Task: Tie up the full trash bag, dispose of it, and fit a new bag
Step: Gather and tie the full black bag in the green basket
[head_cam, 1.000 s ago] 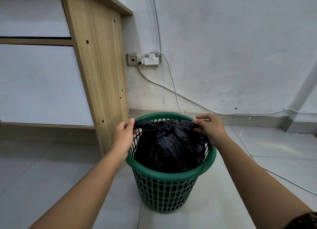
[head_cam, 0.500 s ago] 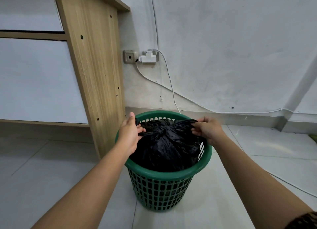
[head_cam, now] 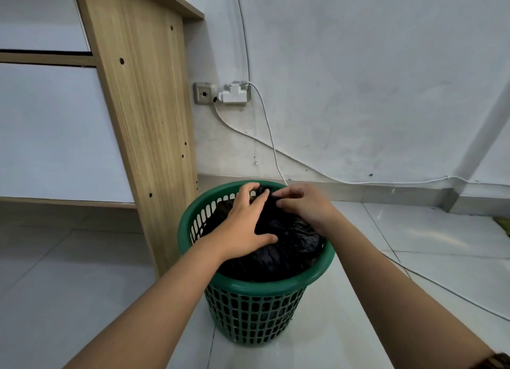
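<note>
A full black trash bag point(head_cam: 287, 244) sits in a green slatted plastic basket point(head_cam: 256, 286) on the tiled floor. Both my hands are together over the bag's far top. My left hand point(head_cam: 245, 222) lies on the bag with the thumb spread toward me and the fingers curled into the gathered plastic at the top. My right hand point(head_cam: 303, 205) pinches the same gathered plastic from the right. The bag's ends are hidden under my fingers.
A wooden desk side panel point(head_cam: 146, 120) stands just left of the basket. On the wall behind are a socket with a white adapter point(head_cam: 234, 92) and white cables running down and along the skirting. A thin cable point(head_cam: 441, 283) crosses the floor at right.
My hands were apart, pulling the bag's two ends outward to left and right; they have come together at the bag's top middle. The view has tilted down a little.
</note>
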Tool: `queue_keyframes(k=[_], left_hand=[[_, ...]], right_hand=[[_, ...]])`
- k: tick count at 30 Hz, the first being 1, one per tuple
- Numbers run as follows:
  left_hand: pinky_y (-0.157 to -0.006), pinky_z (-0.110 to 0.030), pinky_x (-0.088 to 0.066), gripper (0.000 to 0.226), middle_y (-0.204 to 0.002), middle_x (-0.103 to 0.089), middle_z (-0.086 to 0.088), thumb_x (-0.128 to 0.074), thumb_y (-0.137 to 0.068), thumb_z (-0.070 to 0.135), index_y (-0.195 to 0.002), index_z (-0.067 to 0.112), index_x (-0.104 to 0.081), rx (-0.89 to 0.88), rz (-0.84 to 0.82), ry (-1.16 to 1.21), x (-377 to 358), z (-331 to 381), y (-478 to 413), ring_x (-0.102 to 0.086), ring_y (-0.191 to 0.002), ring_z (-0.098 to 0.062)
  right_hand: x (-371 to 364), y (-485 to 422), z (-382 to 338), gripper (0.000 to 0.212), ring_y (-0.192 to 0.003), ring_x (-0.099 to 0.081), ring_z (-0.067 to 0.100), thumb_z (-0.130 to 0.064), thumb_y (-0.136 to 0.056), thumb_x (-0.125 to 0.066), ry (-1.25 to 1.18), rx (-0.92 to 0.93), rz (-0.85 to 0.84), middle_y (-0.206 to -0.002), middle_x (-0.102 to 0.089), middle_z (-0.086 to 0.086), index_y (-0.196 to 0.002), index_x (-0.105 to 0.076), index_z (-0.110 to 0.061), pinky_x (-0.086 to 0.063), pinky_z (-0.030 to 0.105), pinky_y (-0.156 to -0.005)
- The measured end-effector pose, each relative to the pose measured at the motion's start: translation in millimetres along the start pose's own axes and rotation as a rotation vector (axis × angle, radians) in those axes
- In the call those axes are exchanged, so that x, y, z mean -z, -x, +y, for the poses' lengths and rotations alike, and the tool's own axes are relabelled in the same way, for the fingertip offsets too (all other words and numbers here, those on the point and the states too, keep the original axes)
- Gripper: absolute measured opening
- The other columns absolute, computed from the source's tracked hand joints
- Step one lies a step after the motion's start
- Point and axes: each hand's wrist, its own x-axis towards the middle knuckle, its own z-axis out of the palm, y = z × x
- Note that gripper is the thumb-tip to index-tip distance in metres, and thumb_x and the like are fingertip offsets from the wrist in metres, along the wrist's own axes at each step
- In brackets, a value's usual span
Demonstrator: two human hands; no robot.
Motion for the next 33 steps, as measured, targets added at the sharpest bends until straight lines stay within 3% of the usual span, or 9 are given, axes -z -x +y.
queue_keyframes(k=[5, 8, 11, 14, 20, 25, 28, 30, 33], left_hand=[[-0.116, -0.041, -0.011, 0.100, -0.154, -0.011, 0.005, -0.062, -0.076, 0.058, -0.151, 0.022, -0.006, -0.006, -0.101, -0.306, 1, -10, -1, -0.008, -0.141, -0.018], [-0.113, -0.041, -0.027, 0.098, -0.147, -0.030, 0.003, -0.065, -0.073, 0.057, -0.149, 0.022, -0.015, 0.018, -0.184, -0.353, 3, -22, -3, -0.024, -0.136, -0.017], [-0.102, -0.037, -0.039, 0.086, -0.133, -0.044, 0.001, -0.064, -0.079, 0.049, -0.148, 0.025, -0.020, -0.007, -0.170, -0.380, 1, -28, -5, -0.039, -0.124, -0.018], [-0.093, -0.037, -0.044, 0.069, -0.121, -0.049, -0.001, -0.054, -0.087, 0.047, -0.147, 0.028, -0.024, -0.014, -0.184, -0.350, -2, -32, -9, -0.046, -0.112, -0.019], [-0.096, -0.033, -0.034, 0.038, -0.116, -0.047, -0.003, -0.042, -0.093, 0.046, -0.115, 0.020, -0.059, -0.051, -0.108, -0.435, -9, -35, -15, -0.043, -0.114, -0.021], [-0.110, -0.022, -0.024, 0.018, -0.157, -0.020, 0.005, -0.053, -0.092, 0.032, -0.079, 0.021, -0.055, -0.186, -0.066, -0.149, -12, -35, -16, -0.029, -0.139, -0.008], [-0.104, -0.034, -0.040, 0.009, -0.130, -0.058, -0.003, -0.053, -0.092, 0.034, -0.089, 0.026, -0.050, -0.078, -0.129, -0.074, -12, -36, -19, -0.052, -0.123, -0.017], [-0.097, -0.036, -0.045, 0.019, -0.114, -0.063, 0.000, -0.053, -0.091, 0.037, -0.109, 0.032, -0.048, -0.007, -0.179, 0.024, -8, -37, -20, -0.058, -0.110, -0.015], [-0.098, -0.026, -0.041, 0.038, -0.121, -0.061, 0.005, -0.051, -0.092, 0.040, -0.129, 0.030, -0.050, 0.002, -0.286, -0.005, -1, -38, -25, -0.055, -0.112, -0.008]], right_hand=[[1, 3, 3, 0.042, -0.099, -0.064, 0.013, 0.004, -0.083, -0.042, 0.127, 0.015, -0.096, -0.105, -0.071, 0.000, -0.100, -0.072, -0.019, -0.049, 0.026, -0.094], [6, 4, 6, 0.039, -0.101, -0.063, 0.016, 0.003, -0.085, -0.040, 0.149, 0.011, -0.082, -0.105, -0.069, 0.002, -0.106, -0.068, -0.015, -0.048, 0.030, -0.097], [15, 0, 20, 0.025, -0.115, -0.051, 0.020, -0.022, -0.089, -0.049, 0.591, 0.113, 0.153, -0.113, -0.061, -0.002, -0.100, -0.069, -0.032, -0.038, 0.037, -0.103], [24, 6, 40, 0.036, -0.128, -0.031, 0.027, -0.044, -0.095, -0.040, 0.775, 0.002, 0.214, -0.135, -0.043, 0.003, -0.128, -0.052, -0.037, -0.025, 0.042, -0.105], [28, 3, 70, 0.047, -0.135, -0.033, 0.033, -0.043, -0.099, -0.025, 0.426, -0.164, 0.238, -0.140, -0.041, 0.019, -0.144, -0.033, -0.031, -0.025, 0.038, -0.110], [25, 5, 70, 0.045, -0.127, -0.043, 0.028, -0.035, -0.101, -0.026, 0.194, -0.141, 0.355, -0.137, -0.050, 0.013, -0.136, -0.044, -0.014, -0.033, 0.033, -0.099], [23, 3, 75, 0.044, -0.118, -0.049, 0.028, -0.034, -0.101, -0.025, 0.087, -0.206, 0.443, -0.127, -0.055, 0.012, -0.127, -0.052, -0.011, -0.036, 0.034, -0.094], [23, 1, 79, 0.045, -0.107, -0.052, 0.029, -0.033, -0.100, -0.025, 0.080, -0.247, 0.488, -0.118, -0.058, 0.014, -0.119, -0.056, -0.006, -0.038, 0.035, -0.089], [24, -1, 83, 0.043, -0.090, -0.051, 0.026, -0.033, -0.100, -0.028, 0.048, -0.282, 0.497, -0.103, -0.058, 0.013, -0.105, -0.059, -0.005, -0.035, 0.031, -0.077]])
